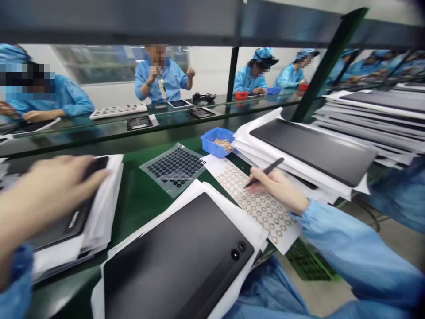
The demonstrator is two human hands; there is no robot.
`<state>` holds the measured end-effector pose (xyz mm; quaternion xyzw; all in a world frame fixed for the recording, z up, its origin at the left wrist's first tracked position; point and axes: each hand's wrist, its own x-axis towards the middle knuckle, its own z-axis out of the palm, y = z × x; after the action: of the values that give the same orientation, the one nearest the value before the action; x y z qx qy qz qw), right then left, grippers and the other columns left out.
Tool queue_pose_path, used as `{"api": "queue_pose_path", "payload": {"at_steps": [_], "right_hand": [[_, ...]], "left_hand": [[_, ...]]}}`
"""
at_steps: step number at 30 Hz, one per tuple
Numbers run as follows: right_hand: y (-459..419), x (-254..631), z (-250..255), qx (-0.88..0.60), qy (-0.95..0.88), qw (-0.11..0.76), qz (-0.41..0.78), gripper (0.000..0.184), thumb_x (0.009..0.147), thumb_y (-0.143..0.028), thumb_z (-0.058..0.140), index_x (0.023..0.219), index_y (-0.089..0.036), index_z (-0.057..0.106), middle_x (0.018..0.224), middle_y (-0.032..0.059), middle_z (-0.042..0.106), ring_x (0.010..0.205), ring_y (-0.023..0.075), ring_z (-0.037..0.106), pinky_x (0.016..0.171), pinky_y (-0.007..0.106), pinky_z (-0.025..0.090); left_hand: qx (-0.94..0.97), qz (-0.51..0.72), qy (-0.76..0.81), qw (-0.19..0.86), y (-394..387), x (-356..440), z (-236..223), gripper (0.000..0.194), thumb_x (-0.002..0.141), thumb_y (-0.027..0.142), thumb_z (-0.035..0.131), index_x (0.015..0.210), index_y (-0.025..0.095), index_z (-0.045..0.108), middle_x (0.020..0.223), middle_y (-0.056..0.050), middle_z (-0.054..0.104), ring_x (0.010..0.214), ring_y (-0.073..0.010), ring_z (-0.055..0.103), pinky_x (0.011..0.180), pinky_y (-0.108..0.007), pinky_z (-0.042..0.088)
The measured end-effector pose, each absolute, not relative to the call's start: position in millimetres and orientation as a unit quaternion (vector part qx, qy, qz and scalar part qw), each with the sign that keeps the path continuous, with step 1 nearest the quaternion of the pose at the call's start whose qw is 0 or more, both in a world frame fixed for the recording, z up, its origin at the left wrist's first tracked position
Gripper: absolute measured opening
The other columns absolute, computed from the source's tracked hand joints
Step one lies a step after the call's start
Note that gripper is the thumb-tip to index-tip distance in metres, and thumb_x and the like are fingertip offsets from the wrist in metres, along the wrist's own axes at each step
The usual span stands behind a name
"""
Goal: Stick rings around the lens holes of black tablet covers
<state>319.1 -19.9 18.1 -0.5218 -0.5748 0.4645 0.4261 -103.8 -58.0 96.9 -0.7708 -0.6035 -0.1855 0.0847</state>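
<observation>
Right hand (275, 186) pinches a black pen (267, 172), tip over a sheet of tan ring stickers (255, 204) just beyond the front tablet (175, 261). Left hand (56, 186), fingers spread, lies flat on another tablet (63, 226) left of the front tablet. Farther beyond the front tablet: a sheet of black dot stickers (175, 168), a blue tray (217, 141) of small tan pieces, and a tablet stack (312, 150).

A white wall (209, 66) runs behind a long glossy surface (166, 117), with a wide window (99, 64) at left. A dark metal shelf (133, 20) spans overhead, and a pale floor (318, 297) shows lower right.
</observation>
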Motion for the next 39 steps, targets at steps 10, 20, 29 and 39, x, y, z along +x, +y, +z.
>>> {"api": "queue_pose_path", "payload": {"at_steps": [10, 20, 29, 39], "right_hand": [[74.1, 289.4, -24.1, -0.536, -0.611, 0.471, 0.343, 0.023, 0.088, -0.037, 0.055, 0.084, -0.016, 0.049, 0.066, 0.0066, 0.066, 0.056, 0.0182, 0.068, 0.052, 0.027, 0.057], [98.7, 295.6, -30.9, -0.563, -0.638, 0.468, 0.238, 0.028, 0.09, -0.042, 0.047, 0.076, -0.018, 0.051, 0.066, 0.011, 0.067, 0.06, 0.0227, 0.068, 0.062, 0.033, 0.056], [99.1, 292.7, -32.7, -0.571, -0.629, 0.483, 0.211, 0.028, 0.089, -0.038, 0.047, 0.073, -0.017, 0.054, 0.06, 0.0111, 0.069, 0.055, 0.0235, 0.068, 0.06, 0.033, 0.056], [93.1, 285.5, -23.5, -0.519, -0.626, 0.523, 0.256, 0.029, 0.085, -0.042, 0.053, 0.069, -0.018, 0.051, 0.054, 0.0077, 0.067, 0.052, 0.0229, 0.067, 0.059, 0.035, 0.057]], "left_hand": [[-0.92, -0.074, -0.379, -0.07, 11.3, 97.5, 3.0, 0.046, 0.095, 0.042, 0.041, 0.13, 0.013, 0.049, 0.14, -0.014, 0.045, 0.131, -0.0279, 0.036, 0.107, -0.043, 0.03], [-0.92, -0.076, -0.368, -0.11, 5.3, 95.3, 0.8, 0.041, 0.096, 0.036, 0.04, 0.127, 0.012, 0.053, 0.137, -0.014, 0.048, 0.123, -0.0272, 0.042, 0.105, -0.043, 0.033], [-0.921, -0.083, -0.364, -0.111, 12.0, 91.4, -11.2, 0.044, 0.095, 0.038, 0.041, 0.128, 0.012, 0.052, 0.139, -0.013, 0.047, 0.123, -0.0294, 0.04, 0.105, -0.045, 0.032], [-0.929, -0.081, -0.356, -0.066, 11.1, 92.7, -10.2, 0.04, 0.095, 0.037, 0.042, 0.124, 0.013, 0.055, 0.135, -0.012, 0.051, 0.12, -0.0285, 0.046, 0.102, -0.043, 0.037]]}}
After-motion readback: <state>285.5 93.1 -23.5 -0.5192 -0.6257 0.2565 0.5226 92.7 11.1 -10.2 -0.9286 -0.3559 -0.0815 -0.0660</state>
